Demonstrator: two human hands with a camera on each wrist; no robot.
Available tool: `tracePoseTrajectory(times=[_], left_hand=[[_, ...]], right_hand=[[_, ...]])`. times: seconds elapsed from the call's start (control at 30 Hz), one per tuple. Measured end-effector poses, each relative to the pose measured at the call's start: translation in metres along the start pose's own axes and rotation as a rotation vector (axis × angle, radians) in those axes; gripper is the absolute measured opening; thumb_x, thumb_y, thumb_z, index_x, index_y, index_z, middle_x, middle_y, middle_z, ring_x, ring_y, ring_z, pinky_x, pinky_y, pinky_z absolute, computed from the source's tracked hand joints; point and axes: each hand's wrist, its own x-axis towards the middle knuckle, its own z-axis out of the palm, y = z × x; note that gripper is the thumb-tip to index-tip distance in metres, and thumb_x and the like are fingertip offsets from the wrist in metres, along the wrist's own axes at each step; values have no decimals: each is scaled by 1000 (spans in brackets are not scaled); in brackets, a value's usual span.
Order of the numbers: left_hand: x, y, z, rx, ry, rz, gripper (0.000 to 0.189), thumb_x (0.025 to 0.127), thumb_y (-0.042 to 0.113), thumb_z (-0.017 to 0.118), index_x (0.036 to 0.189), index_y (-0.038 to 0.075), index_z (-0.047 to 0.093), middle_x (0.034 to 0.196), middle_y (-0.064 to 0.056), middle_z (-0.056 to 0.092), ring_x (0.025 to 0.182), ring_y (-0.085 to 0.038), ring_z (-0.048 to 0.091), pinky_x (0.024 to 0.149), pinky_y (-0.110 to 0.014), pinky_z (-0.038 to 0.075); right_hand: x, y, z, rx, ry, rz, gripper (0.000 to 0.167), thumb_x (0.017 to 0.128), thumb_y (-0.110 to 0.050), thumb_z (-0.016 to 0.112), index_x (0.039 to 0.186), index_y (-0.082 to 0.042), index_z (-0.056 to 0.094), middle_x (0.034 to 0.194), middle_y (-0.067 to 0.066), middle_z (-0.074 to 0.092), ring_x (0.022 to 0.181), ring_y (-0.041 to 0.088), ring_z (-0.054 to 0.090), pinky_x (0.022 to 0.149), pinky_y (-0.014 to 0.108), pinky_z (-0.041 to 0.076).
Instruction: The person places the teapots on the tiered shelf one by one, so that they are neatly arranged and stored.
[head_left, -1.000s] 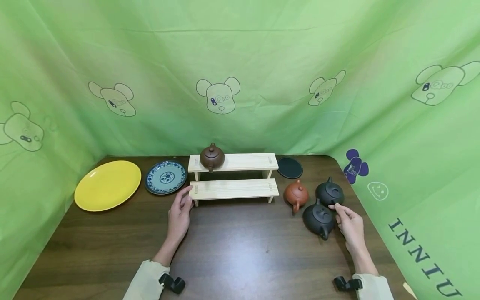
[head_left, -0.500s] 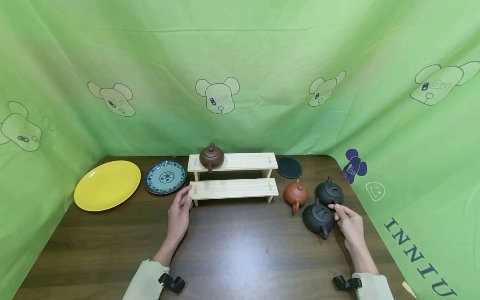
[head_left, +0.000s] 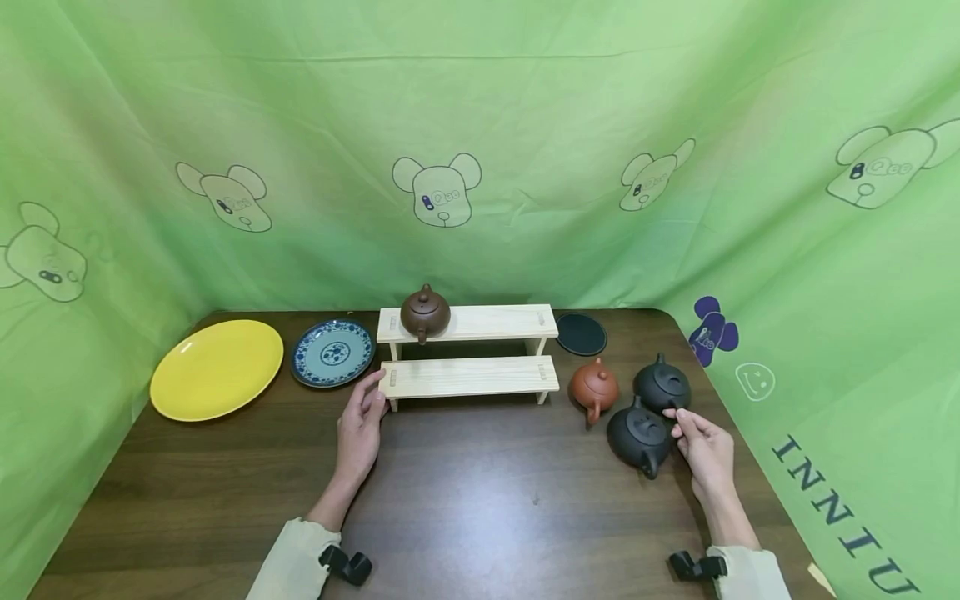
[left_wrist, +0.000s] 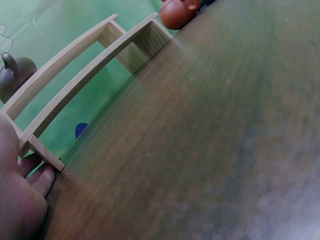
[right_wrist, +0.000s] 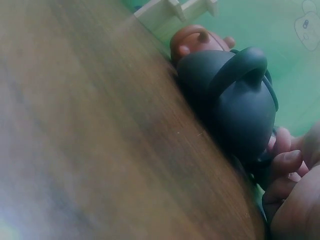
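Note:
My left hand (head_left: pixel 358 437) holds the left end of the lower step of a two-tier wooden shelf (head_left: pixel 468 377). In the left wrist view its fingers (left_wrist: pixel 42 180) lie round the shelf's end leg. A dark brown teapot (head_left: pixel 425 312) sits on the upper step, at its left. On the right, my right hand (head_left: pixel 705 450) pinches the rear black teapot (head_left: pixel 662 385) at its near side, where the handle is mostly hidden. A second black teapot (head_left: pixel 637 437) stands in front of it, very close. Beside them is a reddish-brown teapot (head_left: pixel 595 386).
Left of the shelf lie a blue patterned plate (head_left: pixel 333 353) and a large yellow plate (head_left: pixel 217 371). A round black coaster (head_left: pixel 581 334) lies off the shelf's right end. A green curtain (head_left: pixel 480 100) surrounds the brown table (head_left: pixel 480 508) at the back and sides.
The head view has shifted very slightly. My right hand has moved a touch to the right at the rear black teapot; the left hand keeps its hold on the shelf.

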Motion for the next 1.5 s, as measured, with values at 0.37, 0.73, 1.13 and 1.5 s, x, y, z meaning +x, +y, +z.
tracePoseTrajectory(times=[0.37, 0.73, 1.13, 1.5], left_hand=[[13, -37, -3, -13, -38, -37, 39, 118, 31, 56, 156, 27, 62, 138, -16, 76, 128, -26, 71, 100, -25, 55], [-2, 15, 1, 28, 5, -53, 38, 117, 14, 54, 153, 14, 63, 114, -17, 78, 72, -16, 51, 70, -30, 42], [2, 3, 1, 17, -4, -5, 37, 117, 21, 55, 153, 17, 64, 93, -8, 75, 68, -13, 49, 65, -31, 42], [-2, 15, 1, 41, -1, -36, 38, 118, 17, 53, 154, 13, 63, 124, -21, 79, 95, -14, 64, 81, -24, 46]], right_hand=[[-1, -4, 6, 96, 88, -13, 31, 110, -12, 70, 85, -16, 87, 63, -7, 64, 51, 2, 46, 48, 14, 35], [-10, -12, 6, 221, 143, -185, 22, 107, -1, 69, 92, -1, 86, 67, 1, 71, 48, 3, 47, 44, 14, 31], [-20, -27, 6, 322, 173, -318, 18, 106, 3, 69, 98, 10, 83, 67, 2, 73, 51, 4, 54, 43, 13, 31], [-30, -39, 15, 387, 128, -343, 16, 106, 5, 69, 102, 16, 81, 71, 6, 76, 49, 4, 53, 43, 15, 29]])
